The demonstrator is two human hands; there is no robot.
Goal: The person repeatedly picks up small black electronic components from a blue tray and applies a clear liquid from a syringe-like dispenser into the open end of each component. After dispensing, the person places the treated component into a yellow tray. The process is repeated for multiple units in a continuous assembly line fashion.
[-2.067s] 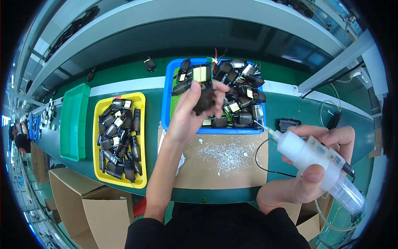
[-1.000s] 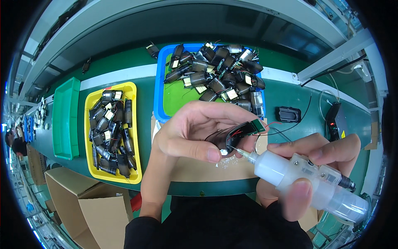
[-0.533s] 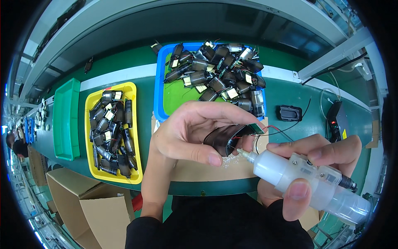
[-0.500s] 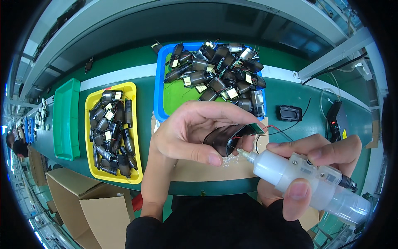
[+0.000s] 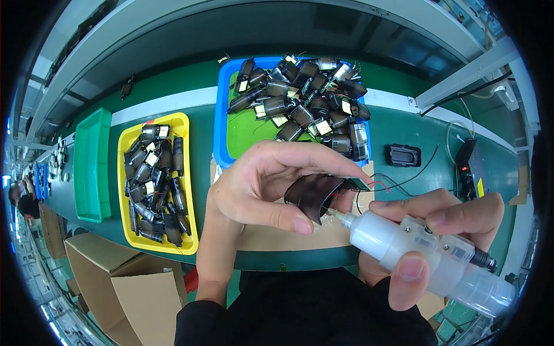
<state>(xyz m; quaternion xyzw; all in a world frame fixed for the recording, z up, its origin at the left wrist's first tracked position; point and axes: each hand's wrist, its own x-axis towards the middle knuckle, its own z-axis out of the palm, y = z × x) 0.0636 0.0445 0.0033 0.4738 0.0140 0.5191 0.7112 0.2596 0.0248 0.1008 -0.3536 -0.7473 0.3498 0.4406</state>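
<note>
gleaming dark curved part (image 5: 314, 195) with red wires

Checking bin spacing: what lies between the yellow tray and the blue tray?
In the head view, only a bare strip of green bench separates the yellow tray from the blue tray.

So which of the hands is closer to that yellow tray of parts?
Left. The left hand, holding a dark part, is just right of the yellow tray; the right hand is much farther right, holding a dispenser.
</note>
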